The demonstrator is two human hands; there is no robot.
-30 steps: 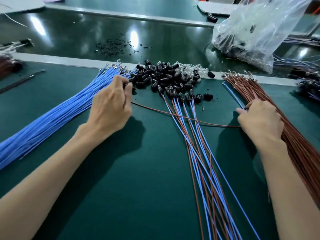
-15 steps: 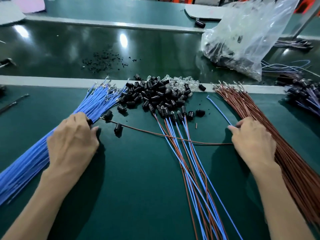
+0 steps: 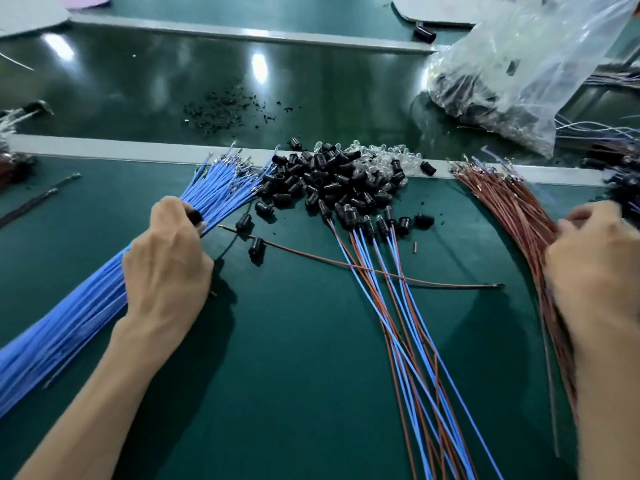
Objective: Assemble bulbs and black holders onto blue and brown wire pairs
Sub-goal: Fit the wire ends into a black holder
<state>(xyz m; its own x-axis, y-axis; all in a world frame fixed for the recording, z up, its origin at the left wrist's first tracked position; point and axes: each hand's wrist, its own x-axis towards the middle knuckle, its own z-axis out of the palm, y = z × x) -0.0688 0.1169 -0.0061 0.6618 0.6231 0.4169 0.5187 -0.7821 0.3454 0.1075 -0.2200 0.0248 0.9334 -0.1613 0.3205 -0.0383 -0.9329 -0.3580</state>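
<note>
The right hand point(image 3: 595, 265) has let go of the loose brown wire point(image 3: 304, 254), which now lies alone across the desk point(image 3: 277, 375). That hand has shifted right onto the brown wire bundle point(image 3: 512, 202), and it is too blurred to tell whether its fingers grip anything. The left hand point(image 3: 166, 261) stays on the blue wire bundle point(image 3: 69, 334), its curled fingers pinching a black holder point(image 3: 194, 216), near the pile of holders point(image 3: 322, 181).

Blue wires point(image 3: 86, 299), brown wires point(image 3: 512, 209), black holders point(image 3: 322, 181), clear bulbs point(image 3: 374, 157), green table point(image 3: 294, 375)
</note>
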